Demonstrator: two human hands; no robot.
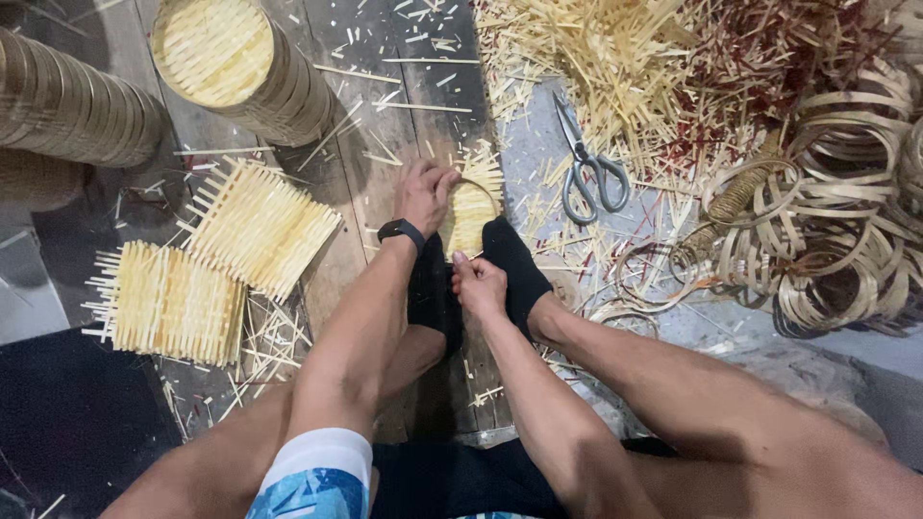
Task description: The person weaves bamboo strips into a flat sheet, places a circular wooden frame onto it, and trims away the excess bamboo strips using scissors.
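Grips (423, 195) (478, 284) flank woven mat (470, 216) — touching.

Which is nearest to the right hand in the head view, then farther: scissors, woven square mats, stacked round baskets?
From the right hand:
1. Scissors, up and to its right.
2. Woven square mats, across on the left.
3. Stacked round baskets, far upper left.
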